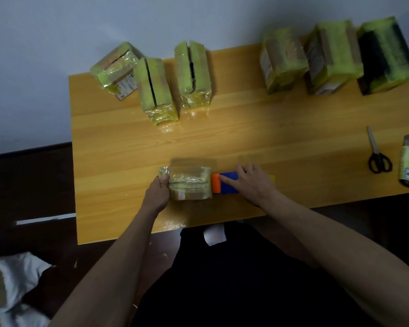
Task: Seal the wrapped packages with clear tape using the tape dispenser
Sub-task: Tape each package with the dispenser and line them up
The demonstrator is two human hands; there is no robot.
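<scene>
Orange wood-grain tabletop [246, 128] set against a pale wall, dark floor below. Seven wrapped packages counted in total. Three stand in a group at the far left: the first [115, 69] tilted at the table's far edge, the second [155, 90] just beside it, the third [193, 74] close to the right. Three more stand in a row at the far right: one [282, 60], one [332, 55], and one with dark contents [385, 55], each touching or nearly touching its neighbour. The seventh package [187, 182] lies near the front edge, wrapped in clear glossy film. The left hand [157, 193] grips its left end, thumb on top and fingers curled round the side. One tape dispenser [224, 184], blue body with an orange front, sits against the package's right end; the right hand [252, 182] holds it from above with fingers wrapped over the blue body. At the right side of the tabletop lie one pair of black-handled scissors [378, 156] and one utility knife [407, 162], near each other, well apart from the hands. One white bag [12, 282] lies on the floor at lower left.
</scene>
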